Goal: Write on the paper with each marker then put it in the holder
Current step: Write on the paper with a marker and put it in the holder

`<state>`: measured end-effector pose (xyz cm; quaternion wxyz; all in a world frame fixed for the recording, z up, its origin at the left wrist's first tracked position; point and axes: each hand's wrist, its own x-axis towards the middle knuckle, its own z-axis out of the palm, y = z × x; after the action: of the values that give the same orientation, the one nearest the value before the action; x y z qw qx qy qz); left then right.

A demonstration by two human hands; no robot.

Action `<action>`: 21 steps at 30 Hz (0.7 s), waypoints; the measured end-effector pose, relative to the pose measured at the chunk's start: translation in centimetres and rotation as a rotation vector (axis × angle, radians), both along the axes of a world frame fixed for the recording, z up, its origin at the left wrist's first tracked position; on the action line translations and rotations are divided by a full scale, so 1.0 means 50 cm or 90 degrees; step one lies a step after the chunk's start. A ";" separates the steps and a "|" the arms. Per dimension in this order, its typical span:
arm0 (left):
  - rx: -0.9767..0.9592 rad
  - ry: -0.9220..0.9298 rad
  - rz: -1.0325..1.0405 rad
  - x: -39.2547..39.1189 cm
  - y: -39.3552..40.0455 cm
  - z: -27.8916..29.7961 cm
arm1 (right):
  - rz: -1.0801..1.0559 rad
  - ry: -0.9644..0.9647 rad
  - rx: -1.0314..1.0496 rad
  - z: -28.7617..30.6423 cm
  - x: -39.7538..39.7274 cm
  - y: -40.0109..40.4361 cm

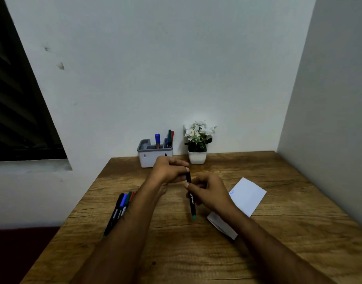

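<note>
Judging by the holder (155, 155), several markers are stowed. A green-ended marker (191, 198) is pinched by both hands (169, 171), the right hand (208, 192) at mid-barrel. More markers (119, 210) are left on the desk (278, 253); the paper (247, 196) is marked blue.

Wooden table (278, 232) in pale wall (155, 58) corner; dark louvred window (16, 109) left; dim light.

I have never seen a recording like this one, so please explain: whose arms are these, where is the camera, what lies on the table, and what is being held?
There is no machine: a person works with bare hands, and one wide-angle camera on their head looks forward and down. Both hands hold one dark marker with a green end; the left hand grips its top, the right hand its middle. On the wooden table lie several more markers at the left and white paper, bearing small blue writing, at the right. By the wall stand a grey holder already containing markers, and a small potted plant.
</note>
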<state>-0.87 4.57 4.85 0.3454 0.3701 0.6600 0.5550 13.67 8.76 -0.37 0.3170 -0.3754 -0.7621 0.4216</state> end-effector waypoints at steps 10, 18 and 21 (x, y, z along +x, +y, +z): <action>-0.032 -0.247 0.077 0.078 0.060 -0.020 | -0.076 0.014 -0.015 0.018 0.043 0.021; 0.036 -0.487 0.211 0.017 0.112 -0.036 | -0.032 0.038 -0.238 0.030 0.106 0.024; -0.042 -0.170 0.191 0.013 0.127 -0.041 | -0.087 0.071 -0.227 0.017 0.128 0.021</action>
<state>-0.21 10.92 2.80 0.3556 0.1792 0.6738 0.6224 20.07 9.81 0.49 0.3151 -0.4522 -0.6295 0.5476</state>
